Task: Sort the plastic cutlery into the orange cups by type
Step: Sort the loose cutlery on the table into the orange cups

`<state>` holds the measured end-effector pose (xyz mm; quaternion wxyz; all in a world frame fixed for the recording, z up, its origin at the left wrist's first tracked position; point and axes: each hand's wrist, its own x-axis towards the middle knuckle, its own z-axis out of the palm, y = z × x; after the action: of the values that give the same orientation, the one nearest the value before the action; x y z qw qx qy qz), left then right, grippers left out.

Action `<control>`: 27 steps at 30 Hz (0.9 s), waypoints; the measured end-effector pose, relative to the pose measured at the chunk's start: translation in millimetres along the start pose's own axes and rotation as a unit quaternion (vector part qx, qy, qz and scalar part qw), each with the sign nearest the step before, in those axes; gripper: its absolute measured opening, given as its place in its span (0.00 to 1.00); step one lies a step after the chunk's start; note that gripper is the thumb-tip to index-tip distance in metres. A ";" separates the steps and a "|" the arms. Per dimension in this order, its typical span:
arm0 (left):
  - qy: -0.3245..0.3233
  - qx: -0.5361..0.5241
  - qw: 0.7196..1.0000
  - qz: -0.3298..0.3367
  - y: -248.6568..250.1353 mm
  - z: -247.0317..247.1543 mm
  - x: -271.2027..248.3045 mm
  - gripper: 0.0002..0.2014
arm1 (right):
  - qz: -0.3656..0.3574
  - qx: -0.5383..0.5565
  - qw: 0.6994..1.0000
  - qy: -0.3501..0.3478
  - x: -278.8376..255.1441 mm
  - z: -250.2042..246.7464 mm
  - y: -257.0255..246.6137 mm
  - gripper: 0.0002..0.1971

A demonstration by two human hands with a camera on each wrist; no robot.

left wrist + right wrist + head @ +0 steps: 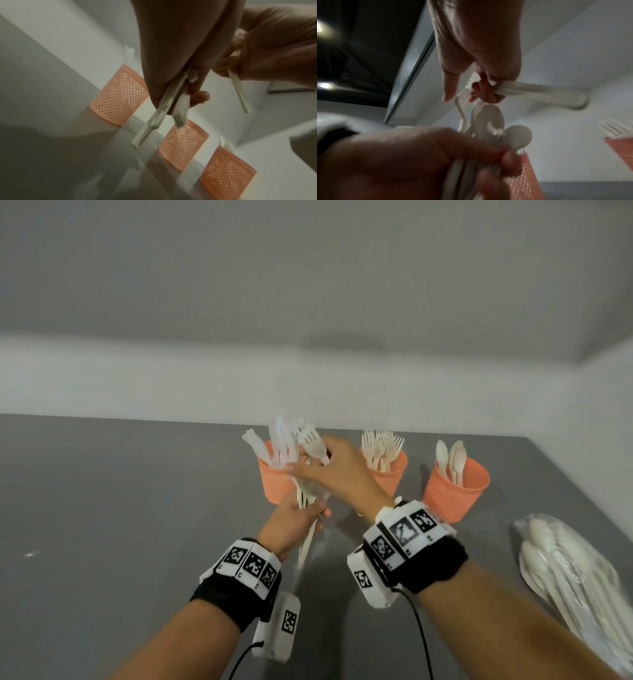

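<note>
Three orange mesh cups stand in a row at the back of the grey table: the left cup [275,482] holds knives, the middle cup [388,474] forks, the right cup [454,493] spoons. My left hand [306,513] grips a mixed bundle of white cutlery [303,494] upright in front of the left cup; spoons [489,121] and a fork show in it. Just above, my right hand [317,462] pinches a single white fork [310,441] with its tines up. From below, the bundle's handles [154,120] stick out of my left fist, and the fork's handle [238,92] hangs from the right hand [228,63].
A clear plastic bag of more white cutlery [575,573] lies on the table [102,508] at the right, in front of the spoon cup. A pale wall runs close behind the cups.
</note>
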<state>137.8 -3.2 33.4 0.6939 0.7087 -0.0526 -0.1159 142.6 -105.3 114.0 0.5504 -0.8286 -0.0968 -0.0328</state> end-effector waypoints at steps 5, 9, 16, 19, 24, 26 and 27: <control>0.014 0.032 0.999 0.036 1.5 17.0 -2.9 0.07 | -0.050 -0.061 0.994 0.069 -8.7 1.1 12.0 0.08; 0.022 0.007 1.000 0.004 -5.5 22.8 0.7 0.05 | -0.049 0.127 0.978 0.158 3.5 -34.2 7.7 0.10; -0.034 -0.072 0.996 -0.031 3.6 20.7 -0.6 0.05 | -0.094 0.170 0.925 0.328 46.2 -105.7 36.9 0.05; -0.085 -0.100 0.991 -0.029 7.9 22.8 -3.6 0.05 | -0.063 0.135 0.941 0.305 62.9 -103.7 64.5 0.04; -0.118 -0.119 0.986 -0.022 10.7 21.7 -5.1 0.08 | 0.002 0.021 0.974 0.226 69.2 -92.5 94.1 0.17; -0.120 -0.123 0.985 -0.021 12.5 21.1 -5.0 0.08 | -0.048 -0.031 0.967 0.248 62.2 -92.9 91.9 0.23; -0.118 -0.128 0.984 -0.022 13.4 21.3 -4.5 0.08 | -0.082 -0.050 0.960 0.264 55.6 -91.9 86.8 0.23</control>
<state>129.5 -23.2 47.0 0.7648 0.5966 -0.1035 -0.2200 218.9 -215.3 80.4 0.5098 -0.8059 -0.0136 -0.3007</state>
